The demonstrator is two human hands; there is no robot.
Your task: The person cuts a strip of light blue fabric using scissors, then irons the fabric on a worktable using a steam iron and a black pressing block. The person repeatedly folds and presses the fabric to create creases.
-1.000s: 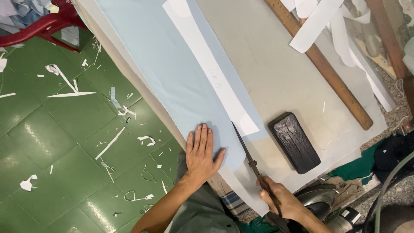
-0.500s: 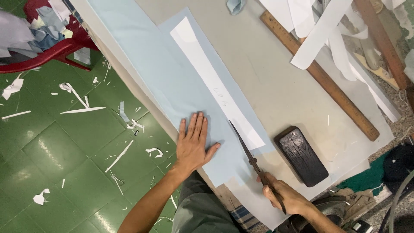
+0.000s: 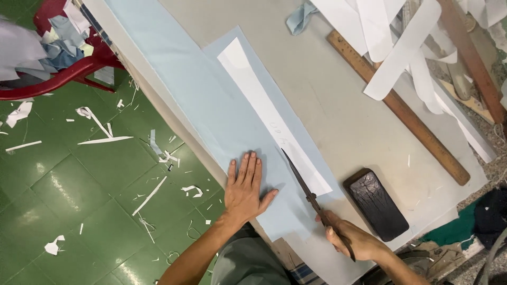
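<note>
Overhead view, person's two bare arms at bottom of frame. R hand [image 3: 355, 241], nearest the camera, is closed round the handles of dark scissors [image 3: 309, 193]; blades run up and left, lying on pale blue cloth [image 3: 211, 105] w/ tip at the edge of a white paper strip [image 3: 269, 119]. Can't tell if blades are parted. L hand [image 3: 244, 189] lies flat on the cloth just left of the blades, palm down, fingers straight and close together, thumb out to the right, holding nothing.

Cloth is a long band running from the near edge of the surface [image 3: 338, 111] up toward top left, along its left side. The paper strip lies on the cloth, lengthwise, right of centre, w/ faint pencil marks on it. Just right of the scissors, a dark oblong block [image 3: 376, 205] sits on the grey surface, apart from the cloth.

Further back, a long wooden ruler [image 3: 401, 108] lies diagonally across the surface. White paper strips [image 3: 391, 37] pile over its far end. A small blue cloth scrap [image 3: 300, 18] lies near the top edge.

Left of the surface: green tiled floor [image 3: 63, 195] scattered w/ white offcuts. Top left, a red plastic chair [image 3: 58, 74] holds a heap of cloth scraps.
</note>
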